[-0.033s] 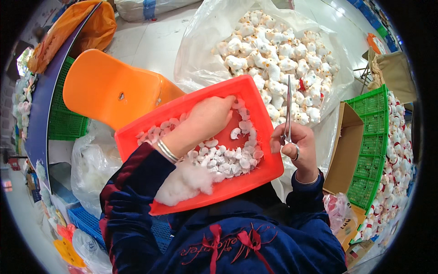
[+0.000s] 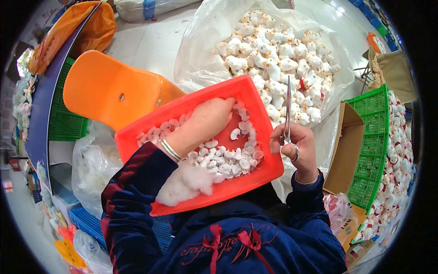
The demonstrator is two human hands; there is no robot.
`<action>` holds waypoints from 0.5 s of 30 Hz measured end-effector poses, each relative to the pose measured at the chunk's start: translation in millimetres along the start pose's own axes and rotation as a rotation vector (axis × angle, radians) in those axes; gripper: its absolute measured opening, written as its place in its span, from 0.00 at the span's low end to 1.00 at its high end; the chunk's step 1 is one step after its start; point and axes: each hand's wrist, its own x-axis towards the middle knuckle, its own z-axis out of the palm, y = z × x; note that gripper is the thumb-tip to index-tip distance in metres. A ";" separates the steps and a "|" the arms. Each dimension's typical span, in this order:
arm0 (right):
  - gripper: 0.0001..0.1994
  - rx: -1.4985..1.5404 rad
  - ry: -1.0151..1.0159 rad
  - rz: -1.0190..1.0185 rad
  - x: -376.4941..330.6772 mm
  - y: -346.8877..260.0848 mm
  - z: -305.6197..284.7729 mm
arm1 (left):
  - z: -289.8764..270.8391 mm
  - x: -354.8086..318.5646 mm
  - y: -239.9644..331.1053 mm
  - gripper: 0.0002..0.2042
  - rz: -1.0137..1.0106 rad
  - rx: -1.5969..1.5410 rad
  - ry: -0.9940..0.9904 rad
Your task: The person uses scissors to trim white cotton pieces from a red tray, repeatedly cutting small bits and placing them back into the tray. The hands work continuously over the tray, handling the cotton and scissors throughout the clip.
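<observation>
A red plastic tray (image 2: 269,155) lies at a slant in front of my body. Inside it are many small white rounded fabric pieces (image 2: 223,160) and a fluffy heap of white stuffing (image 2: 185,182). My left hand (image 2: 211,118) reaches into the far part of the tray, fingers bent and closed beside the fabric pieces; its fingertips are mostly hidden. Just past the tray's right edge, my right hand (image 2: 299,148) grips long slim metal forceps (image 2: 288,109) with finger loops. The tips point away from me and lie together, with nothing visible between them.
Beyond the tray, a large clear plastic bag (image 2: 196,55) holds many small white plush toys (image 2: 273,68). An orange chair (image 2: 109,86) stands at the far left. To the right are a cardboard box (image 2: 343,150) and green crates (image 2: 368,169) beside more toys.
</observation>
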 end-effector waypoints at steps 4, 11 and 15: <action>0.25 -0.069 0.006 -0.005 2.8 -0.2 1.4 | 9.7 3.2 -8.9 0.09 -0.025 -0.034 0.001; 0.19 -0.165 0.009 0.011 3.8 -16.7 12.2 | -36.7 -43.0 2.5 0.11 -0.295 -0.633 -0.169; 0.14 -0.092 -0.025 0.040 11.7 -29.6 38.0 | -51.8 -69.2 15.4 0.08 -0.263 -0.653 -0.199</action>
